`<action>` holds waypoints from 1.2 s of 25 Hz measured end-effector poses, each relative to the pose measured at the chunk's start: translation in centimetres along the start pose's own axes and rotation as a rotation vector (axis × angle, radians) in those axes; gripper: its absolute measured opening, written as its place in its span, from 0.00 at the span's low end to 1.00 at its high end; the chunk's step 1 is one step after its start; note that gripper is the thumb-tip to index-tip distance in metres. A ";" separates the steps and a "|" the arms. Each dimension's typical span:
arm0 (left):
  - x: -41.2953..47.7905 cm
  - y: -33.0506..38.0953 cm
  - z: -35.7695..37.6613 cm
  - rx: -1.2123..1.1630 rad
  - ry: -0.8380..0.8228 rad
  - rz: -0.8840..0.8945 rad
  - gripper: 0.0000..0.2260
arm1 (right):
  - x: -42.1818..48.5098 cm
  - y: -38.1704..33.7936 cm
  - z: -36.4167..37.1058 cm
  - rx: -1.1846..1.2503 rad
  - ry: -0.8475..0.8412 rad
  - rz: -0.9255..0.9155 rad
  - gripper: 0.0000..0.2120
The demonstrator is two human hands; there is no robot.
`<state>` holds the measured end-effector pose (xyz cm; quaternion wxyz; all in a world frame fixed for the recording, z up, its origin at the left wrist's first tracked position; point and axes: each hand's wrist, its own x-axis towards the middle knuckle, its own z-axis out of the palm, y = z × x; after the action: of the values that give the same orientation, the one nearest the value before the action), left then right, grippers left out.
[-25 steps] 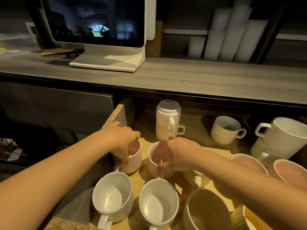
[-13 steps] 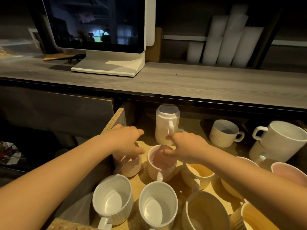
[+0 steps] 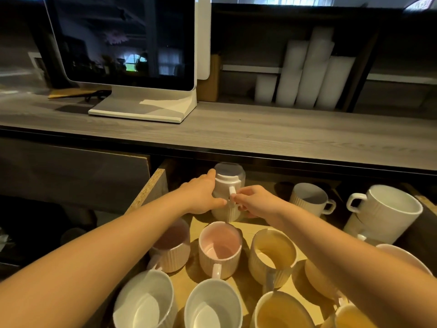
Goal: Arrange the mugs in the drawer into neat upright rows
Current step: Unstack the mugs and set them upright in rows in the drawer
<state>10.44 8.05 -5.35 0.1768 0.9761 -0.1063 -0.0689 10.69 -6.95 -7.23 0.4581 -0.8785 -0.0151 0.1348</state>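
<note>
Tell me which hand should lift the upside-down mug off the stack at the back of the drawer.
Right, probably. The right hand pinches the handle of the upside-down mug, while the left hand wraps the stack's side and could shift down to steady the ribbed mug below.

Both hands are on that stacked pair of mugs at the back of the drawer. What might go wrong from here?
The upside-down mug merely sits on the ribbed mug beneath; with the left hand round it and the right hand pinching its handle, a lift may tip the lower one. The left forearm passes over the shaded pink mug and could knock it. The tilted white mug at right may slide if the drawer jolts.
</note>
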 end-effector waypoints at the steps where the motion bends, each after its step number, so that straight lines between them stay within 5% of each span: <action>1: -0.1 -0.1 0.2 -0.016 0.003 0.001 0.38 | 0.2 0.0 0.1 0.019 -0.016 0.017 0.15; 10: -0.9 -0.3 0.2 0.036 0.082 0.053 0.41 | -0.1 1.2 -1.0 0.064 0.146 -0.064 0.09; 17: -3.6 0.7 -1.1 0.067 0.087 0.153 0.41 | -4.8 0.9 -3.4 0.052 -0.005 -0.139 0.09; 30: -5.3 5.6 0.1 0.212 0.178 0.479 0.40 | -9.9 2.4 -8.4 0.081 -0.033 -0.044 0.13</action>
<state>4.30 4.14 -2.90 0.0936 0.9383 -0.3249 0.0725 3.06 -16.53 -2.38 0.4958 -0.8564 -0.0366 0.1394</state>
